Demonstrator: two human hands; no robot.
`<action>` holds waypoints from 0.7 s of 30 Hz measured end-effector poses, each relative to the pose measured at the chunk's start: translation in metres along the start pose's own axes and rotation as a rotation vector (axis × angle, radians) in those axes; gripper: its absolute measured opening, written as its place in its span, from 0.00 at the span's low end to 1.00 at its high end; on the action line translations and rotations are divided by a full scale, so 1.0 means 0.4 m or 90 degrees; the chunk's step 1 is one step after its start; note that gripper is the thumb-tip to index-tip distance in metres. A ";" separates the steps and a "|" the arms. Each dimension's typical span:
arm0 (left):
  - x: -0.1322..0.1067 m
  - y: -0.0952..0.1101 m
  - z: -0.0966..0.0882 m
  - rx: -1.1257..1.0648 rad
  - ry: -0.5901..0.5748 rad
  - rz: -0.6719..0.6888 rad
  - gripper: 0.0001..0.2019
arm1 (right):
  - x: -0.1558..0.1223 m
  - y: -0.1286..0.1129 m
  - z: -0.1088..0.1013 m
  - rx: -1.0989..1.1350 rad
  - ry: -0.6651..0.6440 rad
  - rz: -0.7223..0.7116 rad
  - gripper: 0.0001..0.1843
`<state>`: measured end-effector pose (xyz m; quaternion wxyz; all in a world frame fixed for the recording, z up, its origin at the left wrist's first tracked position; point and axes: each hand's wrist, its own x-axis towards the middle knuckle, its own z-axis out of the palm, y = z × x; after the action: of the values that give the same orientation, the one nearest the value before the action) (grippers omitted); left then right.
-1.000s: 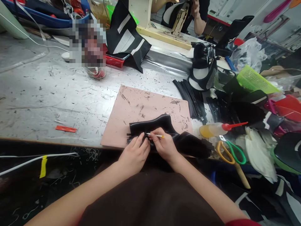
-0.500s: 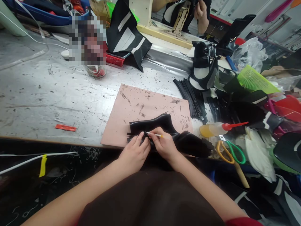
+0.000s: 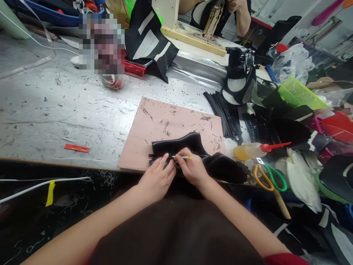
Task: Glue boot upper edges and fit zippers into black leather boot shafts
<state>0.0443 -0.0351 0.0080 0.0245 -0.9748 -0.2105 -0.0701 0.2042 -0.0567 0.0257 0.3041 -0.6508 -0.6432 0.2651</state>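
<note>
Head camera, looking down over a worktable (image 3: 91,114): two bare hands work close together near the table's front edge. A piece of black leather (image 3: 184,141) lies on the lower part of a scuffed pink board (image 3: 154,117), and more black material (image 3: 226,167) spreads to the right, past the board's edge; whether the two are joined cannot be told.

The left hand (image 3: 158,176) rests on the near side of the leather, fingers stretched forward and fingertips down on it; whether they pinch an edge cannot be told. The right hand (image 3: 193,169), just beside it, grips a slim white-and-yellow pen-like tool (image 3: 186,157) between thumb and fingers, its tip near the left fingertips. Compared with a second ago, this tool lies more level; its yellow end sloped lower then. The hands, leather and board have barely changed place.

Beyond the table, a co-worker's hand (image 3: 233,5) beside a cream machine (image 3: 194,41) is now higher and farther right, partly cut off by the top edge.

Unmoved on the right are a bundle of black strips (image 3: 220,112), a red-nozzled bottle (image 3: 249,151) and orange-and-green scissors (image 3: 271,179); on the left, a flat orange strip (image 3: 76,148).
</note>
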 end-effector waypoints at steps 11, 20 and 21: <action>-0.001 0.000 0.003 0.010 0.012 0.003 0.18 | -0.003 0.000 -0.006 0.003 -0.011 0.008 0.09; -0.001 -0.001 0.002 0.006 -0.011 0.005 0.19 | -0.003 -0.002 -0.007 0.007 -0.009 0.003 0.09; -0.001 -0.001 0.003 0.007 -0.002 0.005 0.19 | -0.003 -0.001 -0.006 0.012 -0.006 0.002 0.09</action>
<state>0.0441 -0.0348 0.0068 0.0300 -0.9756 -0.2069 -0.0676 0.2057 -0.0582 0.0277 0.3067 -0.6476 -0.6413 0.2744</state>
